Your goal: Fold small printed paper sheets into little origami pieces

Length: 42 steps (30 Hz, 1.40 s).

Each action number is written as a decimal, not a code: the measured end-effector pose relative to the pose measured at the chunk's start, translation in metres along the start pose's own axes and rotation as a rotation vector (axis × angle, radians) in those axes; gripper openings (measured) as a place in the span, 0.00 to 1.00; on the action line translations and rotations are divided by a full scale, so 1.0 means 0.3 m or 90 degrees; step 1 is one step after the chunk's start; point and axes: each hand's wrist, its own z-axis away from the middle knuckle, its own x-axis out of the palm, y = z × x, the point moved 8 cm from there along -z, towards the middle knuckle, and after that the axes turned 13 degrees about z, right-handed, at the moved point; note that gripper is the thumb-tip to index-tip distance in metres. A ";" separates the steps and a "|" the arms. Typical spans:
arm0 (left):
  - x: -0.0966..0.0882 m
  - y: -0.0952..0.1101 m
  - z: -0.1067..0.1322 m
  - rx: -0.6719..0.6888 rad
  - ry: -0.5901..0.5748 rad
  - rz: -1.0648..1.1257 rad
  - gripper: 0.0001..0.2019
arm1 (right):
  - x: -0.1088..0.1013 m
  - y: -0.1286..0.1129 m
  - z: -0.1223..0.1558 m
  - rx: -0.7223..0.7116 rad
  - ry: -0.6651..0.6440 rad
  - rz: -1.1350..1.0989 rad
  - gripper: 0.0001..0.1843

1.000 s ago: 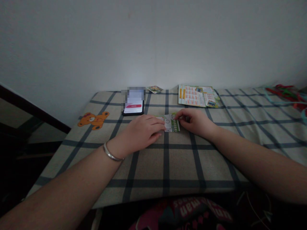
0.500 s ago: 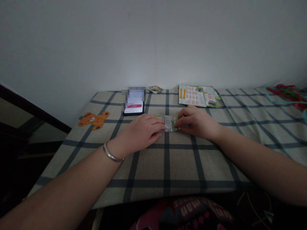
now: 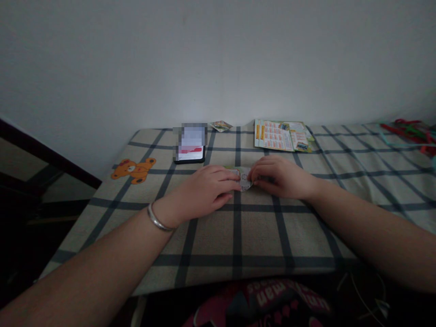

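Observation:
A small piece of printed paper (image 3: 244, 178), white with green and grey print, lies on the checked tablecloth between my hands. Flat on its left part rests my left hand (image 3: 213, 188), fingers stretched out and covering much of it. My right hand (image 3: 272, 176) pinches the paper's right end between thumb and fingers, and that end looks bent or lifted. The right hand's fingers hide the paper's far right edge.
Behind my left hand lies a phone (image 3: 190, 152) with its screen lit. Beyond are a small printed paper (image 3: 221, 126) and printed sheets (image 3: 277, 136) near the wall. An orange bear figure (image 3: 133, 170) is at left, coloured strips (image 3: 408, 134) at far right. The checked tablecloth (image 3: 211, 245) covers the table.
The right end of the paper has gone from lying flat to bent in the right hand's pinch. My left hand has slid slightly right over the paper.

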 end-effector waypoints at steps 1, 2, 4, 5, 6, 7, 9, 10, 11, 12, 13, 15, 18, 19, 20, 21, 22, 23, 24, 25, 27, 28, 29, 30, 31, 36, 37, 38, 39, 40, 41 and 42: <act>0.000 0.001 0.000 -0.001 0.002 0.005 0.14 | 0.002 0.003 0.000 0.009 -0.005 0.002 0.08; 0.000 0.002 -0.001 -0.001 0.002 0.009 0.13 | 0.003 0.005 0.000 0.016 -0.006 0.005 0.08; 0.002 0.005 -0.002 0.001 0.000 0.011 0.13 | 0.006 0.010 0.000 0.031 -0.002 0.008 0.09; 0.002 0.006 -0.002 0.000 -0.001 0.010 0.13 | 0.009 0.013 0.000 0.040 0.002 0.008 0.09; 0.003 0.007 -0.003 -0.001 -0.002 0.008 0.13 | 0.011 0.017 0.000 0.051 0.007 0.007 0.09; 0.003 0.007 -0.002 -0.003 -0.001 0.004 0.13 | 0.014 0.021 0.000 0.065 0.013 0.004 0.09; 0.004 0.006 -0.002 -0.011 -0.001 -0.006 0.13 | 0.018 0.033 0.000 0.092 0.028 -0.004 0.08; 0.006 0.005 -0.001 -0.016 -0.003 -0.012 0.13 | 0.021 0.038 0.000 0.103 0.035 -0.007 0.08; 0.006 0.005 -0.001 -0.017 -0.003 -0.018 0.12 | 0.023 0.042 0.000 0.110 0.041 -0.009 0.08; 0.008 0.005 -0.001 -0.017 -0.004 -0.024 0.12 | 0.025 0.047 0.000 0.118 0.047 -0.008 0.08; 0.009 0.006 -0.001 -0.015 -0.005 -0.028 0.12 | 0.027 0.051 -0.001 0.125 0.053 -0.008 0.08; 0.009 0.010 -0.003 -0.008 -0.004 -0.032 0.12 | 0.032 0.063 -0.002 0.142 0.066 -0.017 0.08; 0.007 0.015 -0.008 0.003 -0.001 -0.027 0.12 | 0.042 0.085 -0.005 0.188 0.085 -0.074 0.07; 0.006 0.016 -0.010 0.004 0.001 -0.024 0.12 | 0.046 0.090 -0.007 0.202 0.089 -0.094 0.07; 0.005 0.017 -0.011 0.004 0.002 -0.021 0.12 | 0.050 0.095 -0.009 0.213 0.091 -0.108 0.07; 0.005 0.017 -0.012 0.004 0.003 -0.018 0.12 | 0.053 0.096 -0.012 0.218 0.090 -0.116 0.06; 0.005 0.016 -0.013 0.002 0.003 -0.016 0.12 | 0.056 0.095 -0.016 0.215 0.090 -0.120 0.06; 0.005 0.016 -0.013 0.002 0.003 -0.014 0.12 | 0.057 0.092 -0.020 0.208 0.090 -0.122 0.06; 0.005 0.016 -0.013 0.002 0.003 -0.011 0.12 | 0.057 0.089 -0.023 0.197 0.093 -0.122 0.06; 0.004 0.016 -0.013 0.002 0.004 -0.008 0.12 | 0.055 0.086 -0.026 0.185 0.097 -0.121 0.06; 0.002 0.017 -0.013 0.003 0.009 -0.003 0.12 | 0.053 0.080 -0.029 0.165 0.103 -0.112 0.07; 0.001 0.017 -0.013 0.004 0.011 -0.003 0.12 | 0.054 0.080 -0.029 0.160 0.101 -0.102 0.07; 0.000 0.018 -0.013 0.005 0.012 -0.004 0.12 | 0.055 0.079 -0.029 0.157 0.096 -0.091 0.07; 0.001 0.019 -0.014 0.006 0.012 -0.006 0.12 | 0.057 0.079 -0.029 0.156 0.088 -0.082 0.07; 0.001 0.020 -0.014 0.006 0.011 -0.007 0.12 | 0.059 0.081 -0.028 0.160 0.079 -0.077 0.07; 0.004 0.017 -0.009 -0.005 0.001 -0.004 0.13 | 0.063 0.114 -0.007 0.216 0.044 -0.119 0.07; 0.004 0.015 -0.007 -0.009 -0.001 -0.003 0.13 | 0.063 0.117 -0.003 0.212 0.035 -0.124 0.08; 0.005 0.014 -0.005 -0.011 -0.003 -0.002 0.13 | 0.061 0.118 0.000 0.200 0.028 -0.123 0.08; 0.005 0.015 -0.003 -0.011 -0.003 -0.001 0.13 | 0.061 0.118 0.003 0.188 0.019 -0.121 0.08; 0.005 0.016 -0.002 -0.009 -0.002 0.000 0.13 | 0.061 0.119 0.005 0.182 0.011 -0.121 0.08; 0.004 0.017 -0.001 -0.008 0.001 0.001 0.13 | 0.061 0.121 0.006 0.183 0.005 -0.120 0.09; 0.004 0.017 -0.001 -0.009 0.003 0.000 0.13 | 0.062 0.124 0.007 0.190 -0.001 -0.115 0.09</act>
